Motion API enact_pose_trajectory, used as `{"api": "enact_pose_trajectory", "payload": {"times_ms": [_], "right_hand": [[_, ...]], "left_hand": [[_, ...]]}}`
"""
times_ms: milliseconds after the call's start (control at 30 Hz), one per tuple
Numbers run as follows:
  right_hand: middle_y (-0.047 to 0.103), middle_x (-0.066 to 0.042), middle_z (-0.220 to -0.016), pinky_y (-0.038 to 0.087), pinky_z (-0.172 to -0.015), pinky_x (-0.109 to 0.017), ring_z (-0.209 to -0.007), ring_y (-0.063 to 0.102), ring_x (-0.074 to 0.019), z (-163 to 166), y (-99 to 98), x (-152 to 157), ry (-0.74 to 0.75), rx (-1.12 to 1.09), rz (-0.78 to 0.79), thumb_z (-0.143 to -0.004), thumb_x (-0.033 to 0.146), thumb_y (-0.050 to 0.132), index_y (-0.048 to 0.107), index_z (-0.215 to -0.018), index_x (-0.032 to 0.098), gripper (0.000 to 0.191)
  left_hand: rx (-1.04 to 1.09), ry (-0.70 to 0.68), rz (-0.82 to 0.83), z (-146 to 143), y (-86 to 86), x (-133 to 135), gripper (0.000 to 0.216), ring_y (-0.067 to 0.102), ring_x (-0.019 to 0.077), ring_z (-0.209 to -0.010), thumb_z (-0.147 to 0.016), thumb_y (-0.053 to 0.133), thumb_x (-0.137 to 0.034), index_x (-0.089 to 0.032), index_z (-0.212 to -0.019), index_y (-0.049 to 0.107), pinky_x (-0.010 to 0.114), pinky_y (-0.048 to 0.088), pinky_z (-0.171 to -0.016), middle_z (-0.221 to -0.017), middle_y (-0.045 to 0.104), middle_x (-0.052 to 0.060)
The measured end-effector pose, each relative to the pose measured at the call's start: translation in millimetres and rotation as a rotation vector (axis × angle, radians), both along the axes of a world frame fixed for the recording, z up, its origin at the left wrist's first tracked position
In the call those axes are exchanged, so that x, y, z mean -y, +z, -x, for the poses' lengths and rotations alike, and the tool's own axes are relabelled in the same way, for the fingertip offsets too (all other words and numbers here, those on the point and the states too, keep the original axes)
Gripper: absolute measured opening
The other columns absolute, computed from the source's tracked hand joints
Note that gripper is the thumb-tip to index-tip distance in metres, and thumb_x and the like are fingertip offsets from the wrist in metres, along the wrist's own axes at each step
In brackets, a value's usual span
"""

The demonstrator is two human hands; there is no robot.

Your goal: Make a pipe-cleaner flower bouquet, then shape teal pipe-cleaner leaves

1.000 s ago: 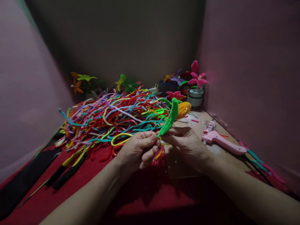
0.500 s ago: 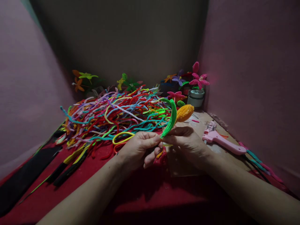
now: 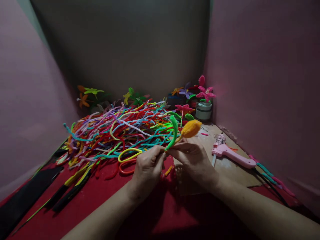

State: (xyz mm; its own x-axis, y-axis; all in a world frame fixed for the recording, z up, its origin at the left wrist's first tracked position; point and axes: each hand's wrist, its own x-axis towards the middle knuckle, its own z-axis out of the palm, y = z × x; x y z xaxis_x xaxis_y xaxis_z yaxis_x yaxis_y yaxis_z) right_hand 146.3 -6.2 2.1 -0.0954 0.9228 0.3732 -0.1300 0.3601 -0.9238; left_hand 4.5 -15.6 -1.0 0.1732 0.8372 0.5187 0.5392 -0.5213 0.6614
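My left hand (image 3: 150, 166) is closed, its thumb and fingertips pinching the base of a curved green pipe-cleaner leaf (image 3: 173, 130). My right hand (image 3: 195, 165) meets it from the other side, fingers pressed together around the stem of an orange pipe-cleaner flower (image 3: 191, 129) shaped like a closed bud. The leaf points up and the bud leans to the right, both above my fingers. Where leaf and stem come together is hidden by my fingertips. Just left of my left hand lie scissors with yellow and orange handle loops (image 3: 127, 167).
A large heap of coloured pipe cleaners (image 3: 120, 126) fills the table behind my hands. Pliers (image 3: 72, 186) lie at the left. A pink glue gun (image 3: 233, 156) rests on a cardboard sheet (image 3: 240, 178) at the right. Finished flowers (image 3: 206, 93) stand along the back wall.
The left hand's lower fingers, spread before, are now curled in. Leaf and bud have shifted slightly left and lower in view, and the whole view has moved a little.
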Motion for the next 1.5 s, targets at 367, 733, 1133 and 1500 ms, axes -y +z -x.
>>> {"api": "enact_pose_trajectory", "payload": {"times_ms": [367, 733, 1133, 1500], "right_hand": [[0.055, -0.001, -0.077, 0.037, -0.081, -0.035, -0.080, 0.048, -0.0157, -5, -7.1, -10, 0.129, -0.065, 0.057, -0.065, 0.031, 0.069, 0.072, -0.071, 0.024, 0.009], [0.055, -0.001, -0.076, 0.033, -0.087, -0.036, -0.083, 0.048, -0.0160, -12, -2.4, -12, 0.318, -0.107, 0.099, -0.064, 0.027, 0.069, 0.072, -0.072, 0.022, 0.010], [0.054, 0.001, -0.055, 0.037, -0.066, -0.031, -0.059, 0.047, -0.0121, 13, 16.9, -30, 0.223, -0.151, 0.188, -0.055, 0.030, 0.072, 0.065, -0.054, 0.014, 0.018], [0.055, 0.003, -0.064, 0.035, -0.067, -0.027, -0.064, 0.047, -0.0100, 7, 15.6, -29, 0.293, -0.166, 0.141, -0.055, 0.026, 0.073, 0.068, -0.058, 0.015, 0.012]], "left_hand": [[0.386, -0.202, 0.451, 1, 7.8, -5, 0.019, 0.048, 0.0078, -0.037, -0.075, 0.056, -0.028, -0.014, -0.064, 0.055, 0.020, 0.037, -0.038, -0.049, 0.053, -0.002], [0.520, -0.424, 0.722, 10, 8.5, -12, 0.022, 0.041, 0.0034, -0.030, -0.072, 0.061, -0.027, -0.012, -0.058, 0.053, 0.014, 0.028, -0.033, -0.045, 0.052, -0.003], [0.512, -0.138, 0.421, 6, 14.3, -21, 0.011, 0.049, 0.0066, -0.043, -0.068, 0.063, -0.021, -0.011, -0.069, 0.061, 0.019, 0.040, -0.047, -0.050, 0.056, -0.002], [0.647, -0.353, 0.661, 20, 9.4, -25, 0.015, 0.047, 0.0056, -0.036, -0.071, 0.063, -0.023, -0.012, -0.065, 0.055, 0.016, 0.038, -0.032, -0.053, 0.056, -0.002]]}}
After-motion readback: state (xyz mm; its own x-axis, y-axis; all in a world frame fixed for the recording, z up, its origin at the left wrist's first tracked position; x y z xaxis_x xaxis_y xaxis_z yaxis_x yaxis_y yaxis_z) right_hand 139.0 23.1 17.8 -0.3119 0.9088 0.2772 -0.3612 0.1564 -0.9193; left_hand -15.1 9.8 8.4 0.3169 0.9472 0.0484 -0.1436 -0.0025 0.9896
